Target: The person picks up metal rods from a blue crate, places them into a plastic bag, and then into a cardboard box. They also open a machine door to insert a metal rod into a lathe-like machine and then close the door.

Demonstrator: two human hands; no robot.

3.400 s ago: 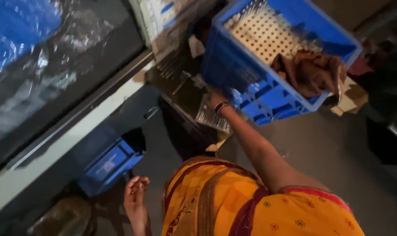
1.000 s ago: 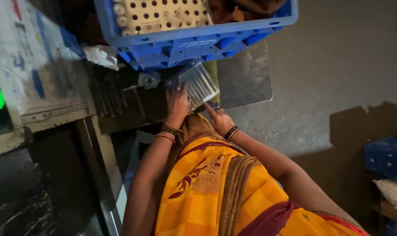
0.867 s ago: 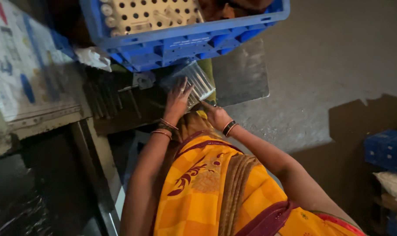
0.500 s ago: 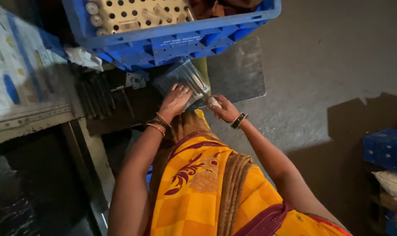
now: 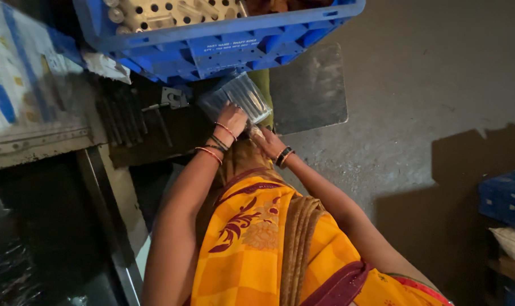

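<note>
My left hand (image 5: 230, 120) rests on a clear plastic pack (image 5: 237, 96) of slim metal parts, and my right hand (image 5: 264, 137) touches its near edge. Just beyond sits a blue crate (image 5: 223, 42), with a grey metal plate (image 5: 308, 90) to its right.

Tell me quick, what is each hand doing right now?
Left hand: closed on the clear plastic bag of thin metal rods.
Right hand: at the bag's lower edge; grip cannot be told.

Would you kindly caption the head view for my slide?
Both hands, left hand and right hand, hold a clear packet below a blue crate.
</note>
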